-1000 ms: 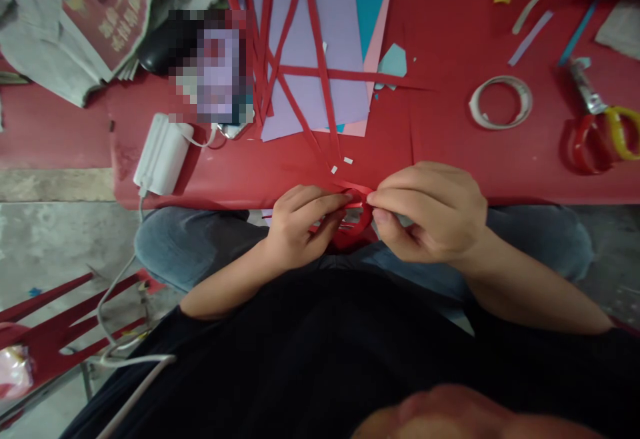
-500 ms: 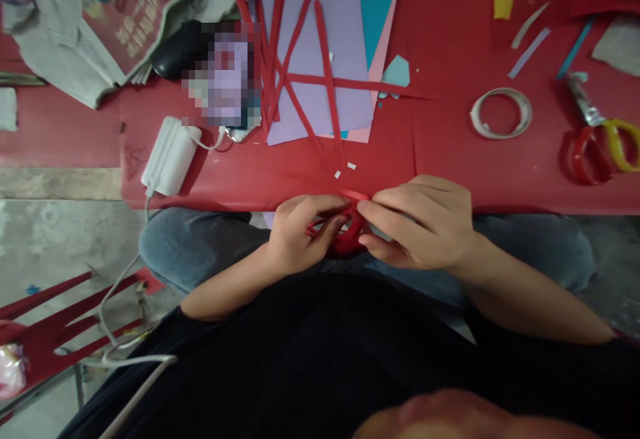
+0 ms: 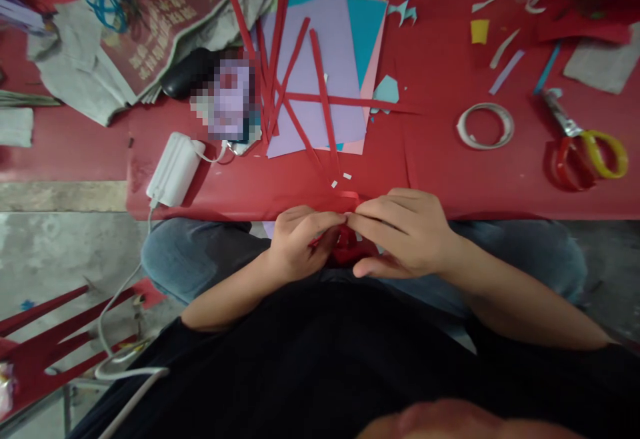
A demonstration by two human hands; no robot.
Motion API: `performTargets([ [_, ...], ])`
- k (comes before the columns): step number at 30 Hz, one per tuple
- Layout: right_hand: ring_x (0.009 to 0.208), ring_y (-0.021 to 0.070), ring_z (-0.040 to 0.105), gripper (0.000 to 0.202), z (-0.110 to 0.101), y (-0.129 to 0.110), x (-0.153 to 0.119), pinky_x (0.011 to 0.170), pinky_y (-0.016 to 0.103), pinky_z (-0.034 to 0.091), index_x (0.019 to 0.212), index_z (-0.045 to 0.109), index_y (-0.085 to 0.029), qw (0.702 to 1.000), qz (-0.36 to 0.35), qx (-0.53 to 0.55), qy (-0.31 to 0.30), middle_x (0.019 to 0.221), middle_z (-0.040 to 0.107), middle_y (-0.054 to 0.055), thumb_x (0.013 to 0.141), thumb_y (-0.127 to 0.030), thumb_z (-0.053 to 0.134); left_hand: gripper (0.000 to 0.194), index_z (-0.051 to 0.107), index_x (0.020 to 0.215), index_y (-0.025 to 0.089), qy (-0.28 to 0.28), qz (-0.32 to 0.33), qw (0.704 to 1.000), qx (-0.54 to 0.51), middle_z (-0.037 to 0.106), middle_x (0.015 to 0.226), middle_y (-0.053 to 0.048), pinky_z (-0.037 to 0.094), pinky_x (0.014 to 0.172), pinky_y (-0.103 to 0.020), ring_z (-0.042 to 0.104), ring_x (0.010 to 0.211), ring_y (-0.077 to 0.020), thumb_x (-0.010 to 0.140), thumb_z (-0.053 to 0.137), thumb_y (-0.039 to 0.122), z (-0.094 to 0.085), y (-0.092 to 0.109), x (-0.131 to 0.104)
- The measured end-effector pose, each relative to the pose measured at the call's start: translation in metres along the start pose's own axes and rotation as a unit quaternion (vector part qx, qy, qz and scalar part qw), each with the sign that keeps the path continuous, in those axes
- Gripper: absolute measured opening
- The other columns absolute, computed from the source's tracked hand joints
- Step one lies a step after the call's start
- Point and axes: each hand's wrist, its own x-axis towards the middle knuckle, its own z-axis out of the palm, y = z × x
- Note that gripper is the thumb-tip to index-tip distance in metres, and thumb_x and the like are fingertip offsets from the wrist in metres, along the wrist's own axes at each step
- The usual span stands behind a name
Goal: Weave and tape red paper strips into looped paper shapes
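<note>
Red paper piece (image 3: 350,242): just below frame centre | tabletop (image 3: 500,189): upper half | right hand (image 3: 405,232): half spread, thumb apart, fingertips at paper, hold unclear | left hand (image 3: 297,242): curled, pinching paper | tape roll (image 3: 466,137): right

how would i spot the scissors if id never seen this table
Find the red table, then the off-white ring toward its right. Right of that ring lie the scissors, metal blades toward the far side. Unlike the paper scraps nearby, they have one red handle loop and one yellow.
</note>
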Motion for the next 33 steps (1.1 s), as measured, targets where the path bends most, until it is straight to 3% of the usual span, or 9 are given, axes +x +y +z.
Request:
performTargets([
  [4,0.088,0.0226,0.077,0.066,0.003,0.003,-0.003,0.068,0.036,0.054,0.125,0.075,-0.013,0.999,0.016,0.045,0.003,0.105,0.083,0.012,0.114,-0.075,0.054,0.013,0.069,0.115,0.020,-0.001,0.001,1.000,0.003,0.083,0.084,0.000,0.056,0.063,-0.025,0.070,0.060,-0.0114,0.103,0.073,0.016,0.000,-0.002,-0.001],
  [7,0.083,0.0195,0.076,0.065,0.007,0.003,-0.005,0.068,0.032,0.056,0.123,0.076,-0.015,0.989,0.062,0.130,0.017,0.104,0.083,0.011,0.113,-0.076,0.054,0.016,0.068,0.115,0.019,-0.015,0.001,1.000,-0.009,0.082,0.084,0.000,0.056,0.064,-0.025,0.070,0.061,-0.0117,0.101,0.073,0.013,-0.001,-0.003,-0.001],
  [15,0.077,0.0155,0.073,0.050,0.001,-0.003,0.003,0.067,0.028,0.059,0.126,0.080,-0.017,0.917,0.201,0.340,0.050,0.097,0.079,0.007,0.114,-0.063,0.064,0.017,0.068,0.113,0.020,-0.012,-0.005,1.000,-0.005,0.082,0.085,0.001,0.057,0.066,-0.025,0.072,0.063,-0.0109,0.099,0.072,0.010,-0.001,-0.002,-0.001],
  [21,0.074,0.0158,0.073,0.020,-0.001,-0.005,0.004,0.065,0.029,0.059,0.118,0.079,-0.024,0.941,0.232,0.245,0.042,0.099,0.081,0.005,0.108,-0.040,0.076,0.011,0.071,0.113,0.020,0.010,-0.046,0.998,0.037,0.084,0.090,-0.003,0.065,0.069,-0.024,0.081,0.074,-0.0131,0.105,0.076,0.025,-0.001,0.001,-0.008],
  [25,0.073,0.0147,0.073,0.018,0.004,-0.006,0.002,0.064,0.029,0.059,0.118,0.079,-0.024,0.949,0.220,0.225,0.031,0.103,0.081,0.004,0.105,-0.036,0.077,0.018,0.074,0.110,0.020,0.047,-0.051,0.994,0.082,0.082,0.089,-0.004,0.068,0.070,-0.024,0.082,0.077,-0.0142,0.106,0.079,0.036,0.002,0.000,-0.016],
  [33,0.075,0.0150,0.072,0.016,0.007,-0.007,0.000,0.065,0.029,0.057,0.117,0.077,-0.024,0.962,0.199,0.184,0.029,0.104,0.082,0.004,0.106,-0.036,0.074,0.014,0.077,0.110,0.021,0.063,-0.030,0.994,0.080,0.081,0.097,-0.005,0.069,0.075,-0.026,0.082,0.086,-0.0155,0.104,0.082,0.032,0.003,-0.005,-0.019],
])
